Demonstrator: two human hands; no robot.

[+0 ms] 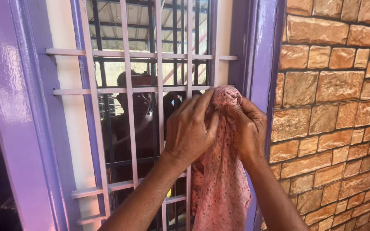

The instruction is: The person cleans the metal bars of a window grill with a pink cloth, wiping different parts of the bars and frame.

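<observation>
A pink patterned cloth hangs down in front of a window with a pale lilac metal grille. My left hand grips the cloth's bunched top from the left, fingers pressed against it near a horizontal grille bar. My right hand pinches the same bunched top from the right. The cloth's top end sits at the right end of the bar, beside the purple window frame. Whether the cloth is wound around the bar I cannot tell.
The window glass reflects a person and a roof structure. A glossy purple frame post stands at the left. A stone-pattern wall in orange-brown blocks fills the right side.
</observation>
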